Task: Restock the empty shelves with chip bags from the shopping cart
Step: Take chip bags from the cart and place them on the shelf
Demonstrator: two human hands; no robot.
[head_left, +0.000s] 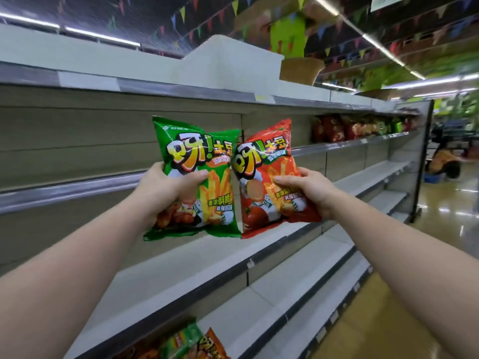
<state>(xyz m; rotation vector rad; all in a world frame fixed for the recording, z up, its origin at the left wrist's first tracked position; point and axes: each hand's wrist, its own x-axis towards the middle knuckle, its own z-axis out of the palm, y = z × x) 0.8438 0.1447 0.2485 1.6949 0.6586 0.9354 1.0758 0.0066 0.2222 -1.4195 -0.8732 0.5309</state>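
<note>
Both arms reach out toward the shelving, each hand holding 1 chip bag upright in the air in front of the bare shelf (212,257). The left hand (166,187) has its grip clamped on the green bag (199,156), thumb across the printed front and the other fingers hidden behind the pack. The right hand (308,189) is clamped the same way on the red bag (261,172), its fingers wrapped round the bag's right edge and mostly out of sight. The 2 bags sit side by side, their inner edges touching or overlapping slightly; I cannot tell which lies in front.

Further down the aisle a row of stocked bags (355,128) stands on a higher shelf, too blurred to read. At the bottom edge more bags (186,343) show, cut off by the frame, so what holds them cannot be made out. A basket (300,71) sits on top of the unit. The far end of the aisle is smeared and unclear.
</note>
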